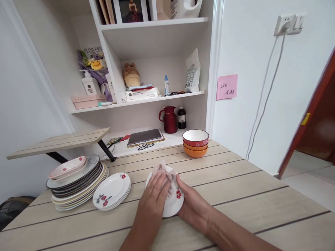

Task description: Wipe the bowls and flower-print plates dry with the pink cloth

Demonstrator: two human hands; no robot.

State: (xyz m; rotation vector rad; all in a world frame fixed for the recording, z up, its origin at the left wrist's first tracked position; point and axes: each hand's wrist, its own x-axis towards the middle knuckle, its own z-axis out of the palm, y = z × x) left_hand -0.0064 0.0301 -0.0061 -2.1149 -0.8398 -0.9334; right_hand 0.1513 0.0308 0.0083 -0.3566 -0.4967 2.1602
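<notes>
A small white plate [171, 206] with red flowers is held over the middle of the wooden table. My right hand [195, 209] grips it at its right edge, thumb on top and fingers beneath. Under the fingers of my left hand [154, 197] a thin, pale, crumpled wipe [161, 168] is pressed against the plate's face. Left of my hands lies a short stack of matching flowered plates [112, 191]. Beyond it stands a taller stack of mixed plates [78, 190], topped by a pink-and-white oval dish [68, 167].
Stacked bowls [195, 148], orange below and red on top, stand near the table's back edge. A raised wooden shelf [60, 143] overhangs the back left. Behind, white shelving holds a red jug [170, 120], a dark bottle [181, 118] and a laptop [145, 136].
</notes>
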